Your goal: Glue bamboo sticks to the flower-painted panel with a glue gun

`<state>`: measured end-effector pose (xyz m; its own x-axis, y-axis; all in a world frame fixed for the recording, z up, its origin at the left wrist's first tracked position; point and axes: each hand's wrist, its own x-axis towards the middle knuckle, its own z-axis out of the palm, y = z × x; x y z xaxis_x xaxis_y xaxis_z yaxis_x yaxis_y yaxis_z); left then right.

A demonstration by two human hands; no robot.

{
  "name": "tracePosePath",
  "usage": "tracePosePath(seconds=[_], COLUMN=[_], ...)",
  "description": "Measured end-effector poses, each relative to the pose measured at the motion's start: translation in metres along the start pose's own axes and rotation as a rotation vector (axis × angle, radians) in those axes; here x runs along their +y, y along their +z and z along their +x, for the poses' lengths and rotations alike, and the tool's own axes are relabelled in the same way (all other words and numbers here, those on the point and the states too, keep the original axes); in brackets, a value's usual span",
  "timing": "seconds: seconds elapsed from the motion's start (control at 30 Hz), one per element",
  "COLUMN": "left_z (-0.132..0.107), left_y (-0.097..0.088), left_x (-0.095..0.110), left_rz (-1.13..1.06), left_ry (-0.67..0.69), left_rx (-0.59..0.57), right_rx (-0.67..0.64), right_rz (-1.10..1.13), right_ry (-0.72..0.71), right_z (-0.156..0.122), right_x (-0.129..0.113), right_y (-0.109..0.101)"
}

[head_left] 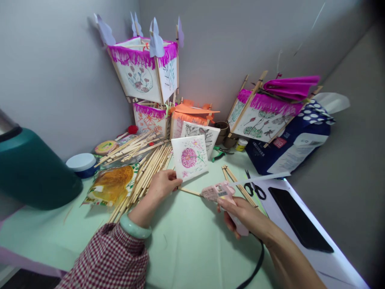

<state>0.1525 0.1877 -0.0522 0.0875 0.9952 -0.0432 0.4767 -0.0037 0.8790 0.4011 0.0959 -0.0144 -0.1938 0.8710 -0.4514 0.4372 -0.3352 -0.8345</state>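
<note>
Checked sleeve (108,257) near tabletop's (180,245) front-left edge; left hand (164,186) pinching wooden stick (190,192), mid-tabletop. Long axis left-right between hands, toward glue gun (221,193) gripped in right hand (240,212).

Left hand (162,186) back upward, thumb and fingertips pinched together; left forearm (142,212) slants in from lower left. Right hand (242,212) curled in firm grip, right forearm (291,251) bare.
</note>
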Motion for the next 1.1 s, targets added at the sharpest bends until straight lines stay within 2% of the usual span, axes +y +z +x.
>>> tracePosePath(seconds=[0.4, 0.57, 0.77, 0.9, 1.1], left_z=[-0.001, -0.004, 0.001, 0.003, 0.002], left_y=[-0.001, -0.003, -0.001, 0.000, 0.000], left_x=[0.008, 0.010, 0.003, 0.001, 0.000], left_rz=[0.014, 0.027, 0.006, -0.003, -0.010], left_ry=[-0.003, 0.011, -0.012, -0.025, -0.019], left_rx=[-0.035, -0.043, -0.032, -0.033, -0.020], right_rx=[0.001, 0.071, 0.198, 0.172, 0.170], right_rz=[0.013, 0.048, 0.201, 0.144, 0.104], right_ry=[0.005, 0.012, -0.002, 0.068, 0.079], right_z=[-0.015, -0.020, -0.024, -0.026, -0.033], right_x=[0.017, 0.027, 0.030, 0.033, 0.036], right_y=[-0.014, -0.019, -0.022, -0.024, -0.025])
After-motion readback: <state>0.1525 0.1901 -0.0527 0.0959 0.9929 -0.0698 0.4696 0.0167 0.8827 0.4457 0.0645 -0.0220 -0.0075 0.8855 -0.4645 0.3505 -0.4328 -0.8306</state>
